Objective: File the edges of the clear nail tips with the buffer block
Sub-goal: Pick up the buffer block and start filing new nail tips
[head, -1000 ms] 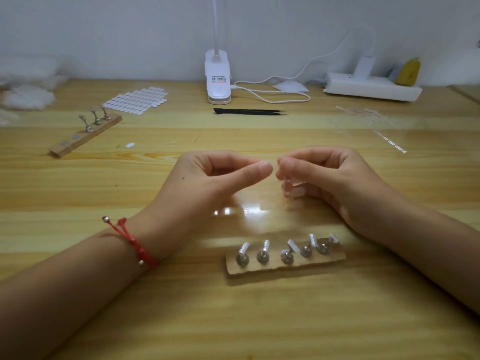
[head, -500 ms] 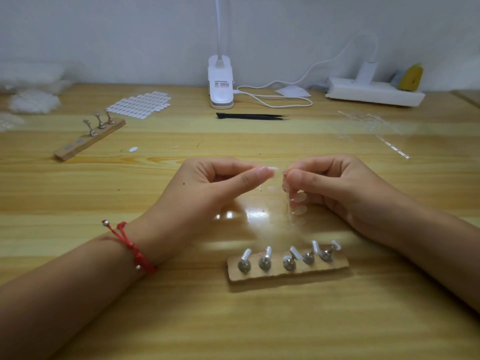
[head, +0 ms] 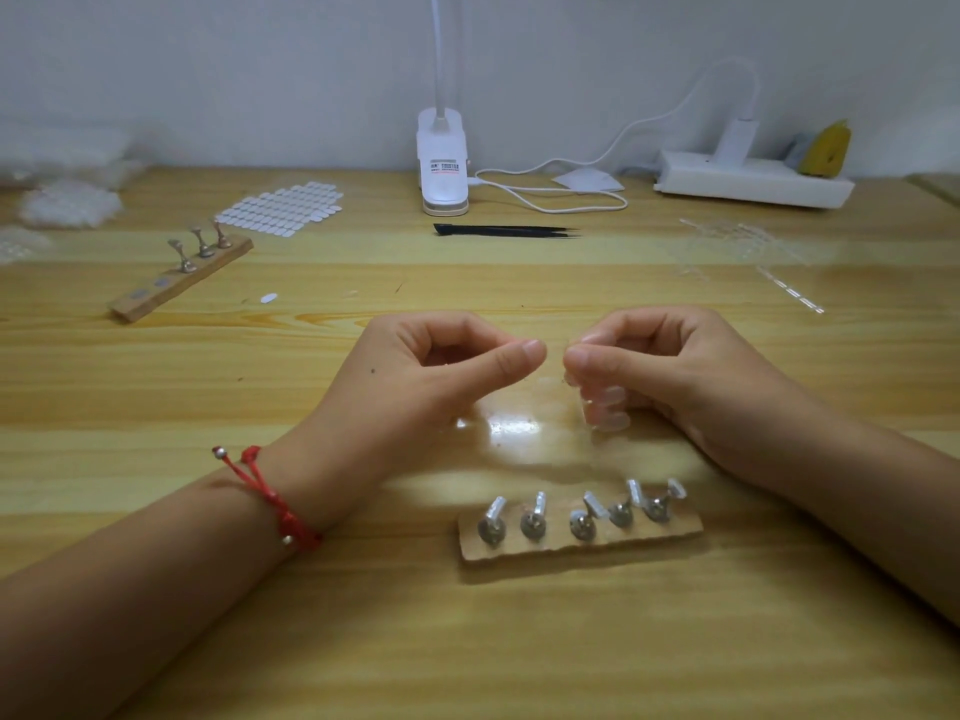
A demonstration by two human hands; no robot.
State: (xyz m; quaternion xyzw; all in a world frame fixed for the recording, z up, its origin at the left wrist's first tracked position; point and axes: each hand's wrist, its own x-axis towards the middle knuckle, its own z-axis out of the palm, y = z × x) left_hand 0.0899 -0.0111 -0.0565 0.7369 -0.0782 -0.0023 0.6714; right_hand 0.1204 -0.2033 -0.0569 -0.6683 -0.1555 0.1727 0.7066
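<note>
Nail tips (head: pixel 595 505), clear, five, on metal pegs along wooden strip (head: pixel 675 532), tabletop (head: pixel 519 641). Just behind: left hand (head: pixel 431 376), right hand (head: pixel 670 371), fingers curled, thumb to forefinger; contents indiscernible. Black tweezers (head: pixel 504 230) beyond.

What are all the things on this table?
wooden holder: one, tan, front centre, five stands with clear nail tips
second wooden holder: one, tan, back left, three bare stands
sticker sheet: one, white ovals, back left
loose oval sticker: one, white, near second holder
fluffy piles: blurred, white, far left
clip lamp: one, white, back middle
cable: one, white, back middle
tweezers: one, black, before lamp
power strip: one, white, back right
unclear object: one, yellow, by power strip
plastic strips: several, clear, back right
bracelet: one, red, left wrist
left hand: one, curled, centre
right hand: one, pinching faint clear piece, centre
</note>
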